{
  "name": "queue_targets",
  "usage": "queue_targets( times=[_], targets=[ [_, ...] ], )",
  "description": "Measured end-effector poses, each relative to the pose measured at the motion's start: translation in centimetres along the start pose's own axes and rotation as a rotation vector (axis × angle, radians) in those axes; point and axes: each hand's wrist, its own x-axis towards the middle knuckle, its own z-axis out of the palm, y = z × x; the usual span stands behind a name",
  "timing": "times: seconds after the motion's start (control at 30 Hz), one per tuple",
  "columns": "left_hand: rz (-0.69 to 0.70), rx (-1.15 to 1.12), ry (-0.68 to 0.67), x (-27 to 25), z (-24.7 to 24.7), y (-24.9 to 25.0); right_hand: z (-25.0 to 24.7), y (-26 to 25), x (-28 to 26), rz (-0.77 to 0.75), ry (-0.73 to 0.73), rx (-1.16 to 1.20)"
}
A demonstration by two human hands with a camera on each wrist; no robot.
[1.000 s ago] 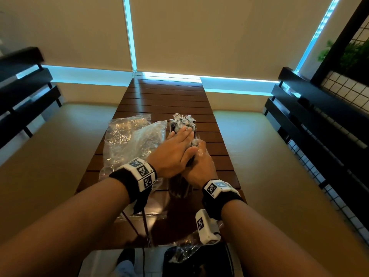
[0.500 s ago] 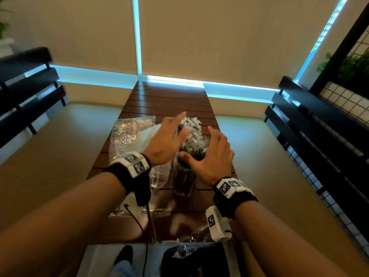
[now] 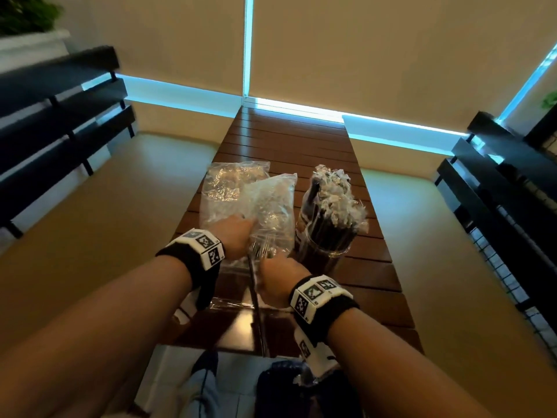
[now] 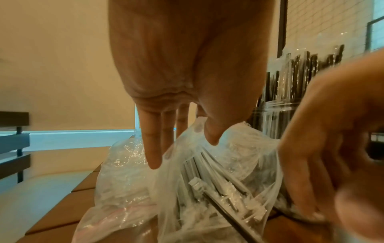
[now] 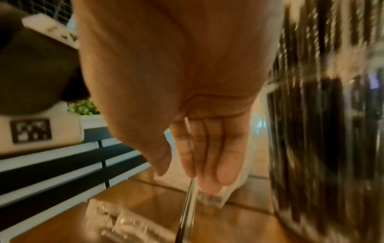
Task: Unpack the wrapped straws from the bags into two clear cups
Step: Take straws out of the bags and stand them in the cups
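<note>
A clear cup [image 3: 324, 254] packed with black wrapped straws [image 3: 337, 203] stands right of centre on the slatted wooden table [image 3: 286, 140]. A second bundle rises just behind it. The same cup fills the right of the right wrist view [image 5: 324, 131]. Left of the cup lies a crumpled clear bag [image 3: 271, 203] with wrapped straws [image 4: 209, 177] inside. My left hand [image 3: 238, 236] presses on the bag with straight fingers [image 4: 154, 157]. My right hand [image 3: 277, 282] is at the bag's near end, its fingers [image 5: 209, 164] fairly straight. A thin dark rod [image 5: 188, 205] runs past them; whether straw or cable is unclear.
A second clear bag [image 3: 229, 182] lies behind the first, and flat plastic [image 3: 229, 303] lies under my left wrist. Black slatted benches [image 3: 60, 110] flank the table on both sides. The far half of the table holds nothing, and its near edge [image 3: 241, 351] is close to my body.
Both hands have left the straws in the cup. They moved left and down to the bag beside it, and the cup's straws now stand in plain view.
</note>
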Motion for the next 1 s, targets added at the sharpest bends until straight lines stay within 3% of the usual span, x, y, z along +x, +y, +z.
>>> queue_targets(
  times=[0.13,0.3,0.47,0.6,0.77,0.87,1.0],
  targets=[
    [0.033,-0.036,0.022,0.2,-0.1,-0.6,3.7,-0.2,1.7,0.160,-0.055,0.014],
    [0.043,-0.151,0.019,0.2,-0.6,-1.3,5.5,-0.4,3.4,0.240,-0.061,0.022],
    [0.044,-0.254,0.037,0.3,-1.1,-2.3,3.3,-0.9,5.0,0.315,0.210,0.178],
    [0.058,-0.254,0.116,0.2,-1.8,-2.1,2.2,-1.0,7.5,0.421,0.298,0.390],
    [0.110,-0.249,0.058,-0.1,-2.3,-2.1,1.5,-0.7,9.7,0.406,0.162,0.263],
    [0.133,-0.250,0.031,-0.2,-2.3,-2.5,1.6,-0.6,10.4,0.340,0.007,0.163],
    [0.149,-0.264,0.010,-0.4,-2.4,-3.6,1.9,-0.8,10.9,0.324,-0.058,0.244]
  ],
)
